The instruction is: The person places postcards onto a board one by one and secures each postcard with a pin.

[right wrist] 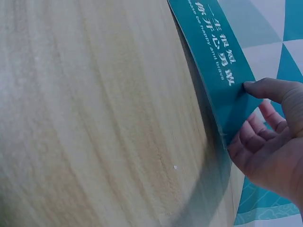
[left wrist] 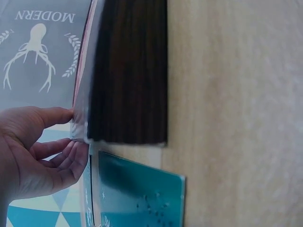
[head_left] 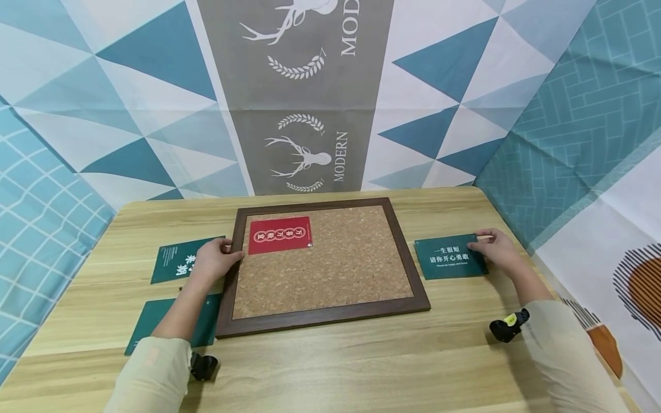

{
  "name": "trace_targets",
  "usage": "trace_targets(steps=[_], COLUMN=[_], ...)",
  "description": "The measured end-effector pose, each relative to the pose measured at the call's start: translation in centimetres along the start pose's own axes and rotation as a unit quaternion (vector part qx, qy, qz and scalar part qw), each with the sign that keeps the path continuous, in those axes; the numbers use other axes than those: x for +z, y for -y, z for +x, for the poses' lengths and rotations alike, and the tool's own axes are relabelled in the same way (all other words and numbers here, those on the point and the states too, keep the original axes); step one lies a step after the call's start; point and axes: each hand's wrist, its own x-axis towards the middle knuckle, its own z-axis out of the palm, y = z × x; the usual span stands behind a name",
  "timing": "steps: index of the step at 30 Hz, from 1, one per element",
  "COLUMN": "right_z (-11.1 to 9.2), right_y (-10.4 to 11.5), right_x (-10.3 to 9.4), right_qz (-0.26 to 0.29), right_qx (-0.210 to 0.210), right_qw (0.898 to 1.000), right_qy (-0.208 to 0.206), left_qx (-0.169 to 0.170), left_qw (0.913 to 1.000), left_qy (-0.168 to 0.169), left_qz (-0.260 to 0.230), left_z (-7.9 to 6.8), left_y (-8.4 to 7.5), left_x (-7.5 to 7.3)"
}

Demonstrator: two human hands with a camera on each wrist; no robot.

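Note:
A cork board [head_left: 330,269] in a dark brown wooden frame lies on the table, slightly turned. My left hand [head_left: 214,261] grips the left side of its frame, thumb on top; the left wrist view shows that hand [left wrist: 45,151] at the frame's edge [left wrist: 130,75]. On the cork, at the upper left, lies a red card [head_left: 280,244] with white characters. Right of the board, my right hand [head_left: 496,249] pinches the right end of a green card [head_left: 446,258] with white lettering. In the right wrist view the card [right wrist: 213,61] sits between thumb and fingers.
Left of the board lie two more green cards, an upper one [head_left: 167,261] and a lower one [head_left: 152,324], both partly covered by the left arm. A patterned cloth [head_left: 310,143] hangs behind the wooden table [head_left: 330,367].

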Motion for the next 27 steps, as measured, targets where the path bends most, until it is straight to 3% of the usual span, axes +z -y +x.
trace_targets(steps=[7, 19, 27], right_z=[-0.2, -0.6, -0.5], right_y=[0.1, 1.0, 2.0], right_x=[0.1, 0.3, 0.2], right_qz=[0.040, 0.111, 0.110], right_qx=[0.003, 0.024, 0.026], right_qw=[0.999, 0.990, 0.989], right_qy=[-0.015, -0.089, -0.093], left_qx=[0.002, 0.006, 0.009], left_qw=[1.0000, 1.0000, 0.9999], left_qy=[-0.001, 0.000, 0.000], left_qz=[-0.004, -0.007, -0.008], left_z=[0.0, -0.1, 0.0], left_y=[0.1, 0.1, 0.1], left_x=[0.0, -0.1, -0.1])
